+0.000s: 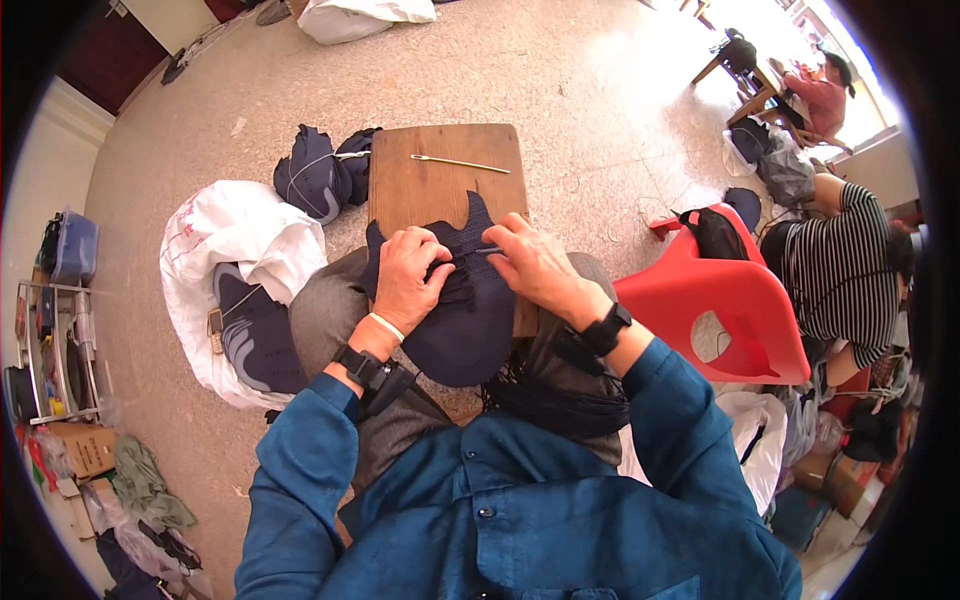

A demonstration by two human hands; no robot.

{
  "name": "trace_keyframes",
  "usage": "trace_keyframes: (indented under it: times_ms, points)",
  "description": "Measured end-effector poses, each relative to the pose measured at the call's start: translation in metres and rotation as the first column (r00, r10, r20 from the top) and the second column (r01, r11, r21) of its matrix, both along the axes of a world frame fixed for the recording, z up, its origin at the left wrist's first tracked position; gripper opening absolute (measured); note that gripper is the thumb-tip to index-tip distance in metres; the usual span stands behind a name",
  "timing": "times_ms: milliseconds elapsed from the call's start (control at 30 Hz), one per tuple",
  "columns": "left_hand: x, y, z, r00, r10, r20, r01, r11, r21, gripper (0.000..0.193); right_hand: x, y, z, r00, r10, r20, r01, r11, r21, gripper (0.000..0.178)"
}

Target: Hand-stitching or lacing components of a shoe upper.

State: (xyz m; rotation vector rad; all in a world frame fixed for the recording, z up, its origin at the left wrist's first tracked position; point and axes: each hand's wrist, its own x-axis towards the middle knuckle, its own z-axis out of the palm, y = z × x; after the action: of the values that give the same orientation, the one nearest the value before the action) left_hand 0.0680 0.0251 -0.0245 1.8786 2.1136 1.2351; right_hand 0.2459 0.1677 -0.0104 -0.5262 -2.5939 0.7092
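Observation:
A navy knitted piece (460, 340), shaped like a shoe upper with two pointed ends, lies across my lap and the near edge of a wooden stool (440, 190). My left hand (408, 275) grips it from the left, with fingers curled over short dark strands at its middle. From the right, my right hand (540, 265) pinches a thin dark cord at the piece's upper edge; its far end is hidden in the fabric. A long metal needle (460, 163) rests on the stool beyond both hands. A bundle of black cords (570, 400) hangs over my right thigh.
Left of the stool stands a white bag (240, 220) with a tied stack of dark uppers (260, 340). Another tied bundle (312, 175) is by the stool. A red plastic chair (700, 300) is at right, near a person in stripes (840, 270). Another person (820, 100) sits farther off.

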Motion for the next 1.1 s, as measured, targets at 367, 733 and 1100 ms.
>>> trace_keyframes:
  times_ms: [367, 733, 1100]
  points:
    - [0.001, 0.010, -0.003, 0.993, 0.006, -0.116, -0.028, 0.982, -0.187, 0.009, -0.011, 0.012, -0.011, 0.990, 0.107, 0.097, -0.102, 0.993, -0.055, 0.013]
    - [0.000, 0.015, -0.006, 0.958, -0.170, -0.232, 0.134, 0.978, -0.161, 0.015, -0.023, -0.028, -0.020, 0.975, -0.198, -0.102, 0.117, 0.844, -0.524, 0.010]
    - [0.002, -0.005, -0.007, 0.982, -0.055, 0.181, 0.061, 0.998, -0.027, 0.017, -0.015, -0.020, -0.023, 0.938, -0.341, -0.057, 0.089, 0.398, -0.913, 0.015]
